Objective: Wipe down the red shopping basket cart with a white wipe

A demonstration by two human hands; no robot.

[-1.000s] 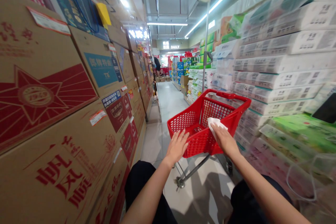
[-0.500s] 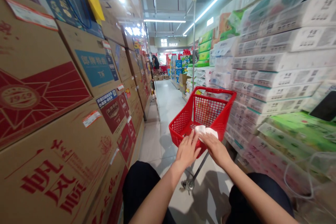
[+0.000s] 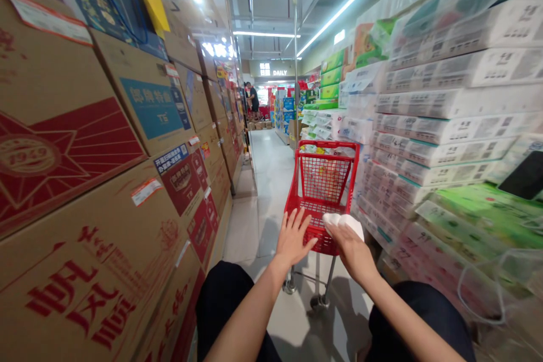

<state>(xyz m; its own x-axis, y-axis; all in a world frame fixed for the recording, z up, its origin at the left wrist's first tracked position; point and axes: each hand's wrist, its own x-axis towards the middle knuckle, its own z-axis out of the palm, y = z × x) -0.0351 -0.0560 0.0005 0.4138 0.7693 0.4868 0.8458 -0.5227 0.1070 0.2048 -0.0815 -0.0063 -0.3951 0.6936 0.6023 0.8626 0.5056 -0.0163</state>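
Note:
A small red plastic shopping cart (image 3: 321, 201) with a lattice basket stands upright on its metal legs and wheels, straight in front of my knees. My left hand (image 3: 293, 237) is at the near left side of the basket, fingers spread, holding nothing; whether it touches the plastic I cannot tell. Over the near right part of the basket is my right hand (image 3: 348, 246), its fingers pressed on a folded white tissue (image 3: 355, 225). The tissue sticks out beyond the fingers on the right side. The near rim of the basket is partly hidden by my hands.
Stacked cardboard cartons (image 3: 63, 203) wall the left side. On the right rise piles of white paper packs (image 3: 428, 107), with green packs (image 3: 479, 209) and a dark phone-like slab (image 3: 524, 174) lower down. A person (image 3: 253, 96) stands far along the tiled aisle (image 3: 267, 164).
The cart has swung round from a slant to face nearly straight ahead. My hands have moved apart, the left a little leftward and the right slightly rightward with the tissue.

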